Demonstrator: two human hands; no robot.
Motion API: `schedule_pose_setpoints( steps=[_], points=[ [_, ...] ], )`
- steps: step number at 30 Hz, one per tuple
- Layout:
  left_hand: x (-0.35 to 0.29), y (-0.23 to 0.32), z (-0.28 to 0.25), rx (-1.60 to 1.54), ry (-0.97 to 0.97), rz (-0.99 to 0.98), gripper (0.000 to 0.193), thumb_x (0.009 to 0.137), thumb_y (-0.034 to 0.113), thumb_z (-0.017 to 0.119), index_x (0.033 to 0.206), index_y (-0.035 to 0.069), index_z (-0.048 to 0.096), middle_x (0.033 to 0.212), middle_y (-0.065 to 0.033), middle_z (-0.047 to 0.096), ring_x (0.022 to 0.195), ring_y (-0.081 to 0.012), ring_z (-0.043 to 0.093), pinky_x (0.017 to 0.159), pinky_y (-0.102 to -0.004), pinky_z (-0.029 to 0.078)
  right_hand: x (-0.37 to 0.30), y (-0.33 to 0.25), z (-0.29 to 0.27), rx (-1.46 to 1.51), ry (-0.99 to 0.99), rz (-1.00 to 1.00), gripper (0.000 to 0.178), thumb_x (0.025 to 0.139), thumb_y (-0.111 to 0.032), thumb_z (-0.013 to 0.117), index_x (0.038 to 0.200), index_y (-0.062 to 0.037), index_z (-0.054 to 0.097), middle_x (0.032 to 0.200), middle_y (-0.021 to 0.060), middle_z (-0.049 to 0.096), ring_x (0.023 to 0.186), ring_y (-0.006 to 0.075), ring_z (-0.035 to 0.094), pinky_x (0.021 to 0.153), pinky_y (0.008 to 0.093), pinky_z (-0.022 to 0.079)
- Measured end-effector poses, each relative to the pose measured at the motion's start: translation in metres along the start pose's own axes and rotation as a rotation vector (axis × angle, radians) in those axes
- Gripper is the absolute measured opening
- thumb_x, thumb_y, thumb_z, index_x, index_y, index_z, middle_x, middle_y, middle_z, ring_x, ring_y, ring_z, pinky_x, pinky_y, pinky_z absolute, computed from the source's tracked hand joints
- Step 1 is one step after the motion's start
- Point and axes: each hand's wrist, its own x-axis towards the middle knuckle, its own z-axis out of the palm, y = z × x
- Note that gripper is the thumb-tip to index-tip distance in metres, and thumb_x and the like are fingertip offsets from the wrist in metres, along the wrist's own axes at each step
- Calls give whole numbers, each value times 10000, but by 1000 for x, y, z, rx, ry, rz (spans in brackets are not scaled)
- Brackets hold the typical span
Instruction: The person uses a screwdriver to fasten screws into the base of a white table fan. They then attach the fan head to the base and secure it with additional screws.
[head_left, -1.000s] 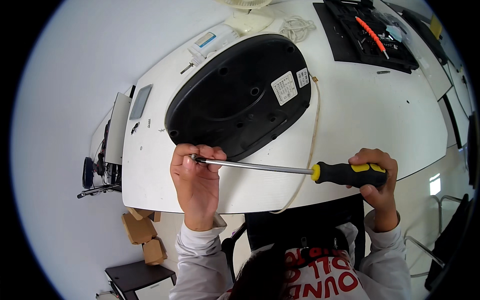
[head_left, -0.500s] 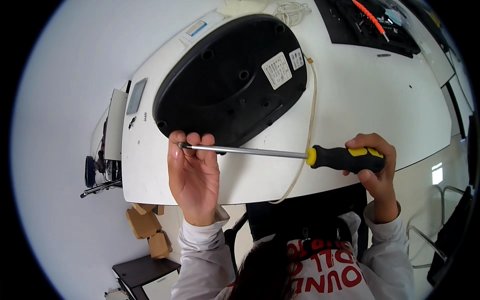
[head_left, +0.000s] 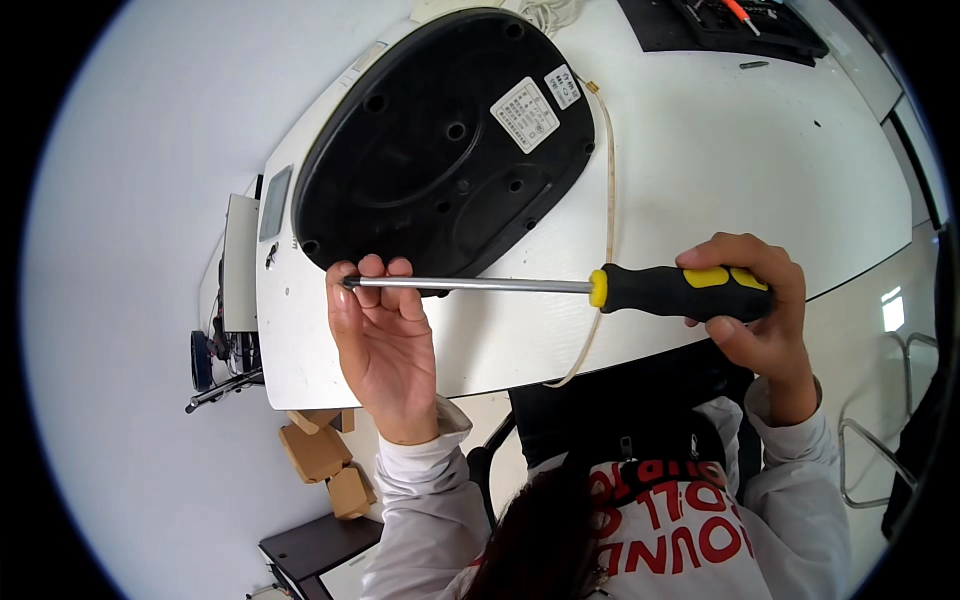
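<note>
Head cam: screwdriver's levelled out, one hand on each end
Compared with a second ago, your long-shaft screwdriver (head_left: 640,290) lies almost straight across instead of sloping. Left hand (head_left: 388,352): palm up, thumb and fingertips pinching the tip; can't tell if there's a screw there. Right hand (head_left: 785,318): wrapped round the handle, well apart from the other, both around the desk's (head_left: 720,170) near edge. The black oval plastic base (head_left: 400,160) lies holes-up by the desk's back-left edge, off the tip, so I'd say none of its holes is being worked yet. Pale cable (head_left: 611,180) runs past its right side to the near edge.
</note>
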Motion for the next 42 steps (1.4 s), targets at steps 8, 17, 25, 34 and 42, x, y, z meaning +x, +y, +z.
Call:
schedule_pose_setpoints(
  steps=[8,17,25,34,42],
  points=[
    [0,-3,0,-60,-13,-29,183,917,161,434,1034,28,482,1033,-161,588,998,-300,573,821,-352,535,-3,1,0,12,1,36,372,628,-157,631,969,-9,616,859,117,635,742,173,617,687,232,455],
    [-1,-3,-1,-48,-34,-37,228,922,181,433,1031,7,532,1026,-91,590,1020,-195,537,834,-330,525,-5,5,2,15,16,50,383,619,-164,628,969,-10,615,865,117,634,745,179,616,685,236,457],
    [-2,-8,-3,-105,80,-34,178,907,182,468,1002,40,518,1001,-110,599,968,-255,588,792,-320,550,-2,-5,2,-186,-84,-176,393,586,-107,699,967,-49,622,834,105,626,690,179,610,618,235,470],
    [-4,-5,-1,-188,92,-56,189,905,177,473,988,18,534,969,-118,607,955,-248,595,787,-300,551,-5,-17,7,-253,-61,-252,422,574,-88,738,976,-69,609,825,97,611,684,188,612,580,236,478],
    [-11,-1,-1,-123,96,-111,241,919,156,434,1017,-35,544,956,-148,605,983,-224,577,809,-302,541,-25,-17,5,-138,90,-38,456,650,-170,729,1014,6,520,892,113,588,760,178,609,663,228,483]
  ],
)
